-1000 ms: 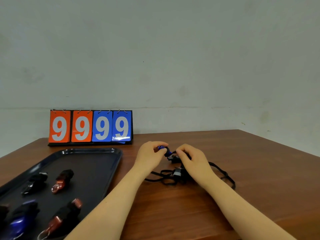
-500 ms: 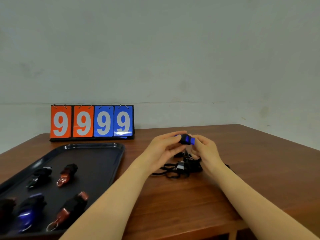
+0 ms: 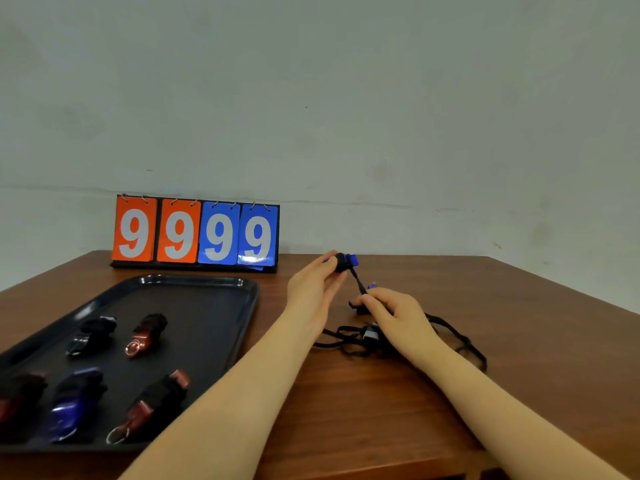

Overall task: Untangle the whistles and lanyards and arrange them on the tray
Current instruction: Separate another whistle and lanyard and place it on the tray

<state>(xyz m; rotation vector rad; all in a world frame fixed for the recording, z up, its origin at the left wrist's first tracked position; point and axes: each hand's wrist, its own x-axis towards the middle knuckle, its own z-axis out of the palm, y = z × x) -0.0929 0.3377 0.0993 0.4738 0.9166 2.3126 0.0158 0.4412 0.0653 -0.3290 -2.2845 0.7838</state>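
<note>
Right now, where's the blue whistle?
In the head view, the left hand holds the blue whistle above the table, right of the scoreboard.

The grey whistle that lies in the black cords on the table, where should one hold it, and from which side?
Pinch the grey whistle by its short body, coming from the left: there it shows free above the tangled lanyards, while the right hand covers its right side.

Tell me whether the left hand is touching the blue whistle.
Touching. The head view shows the left hand raised above the table, its fingertips pinching the blue whistle, no gap between them.
</note>
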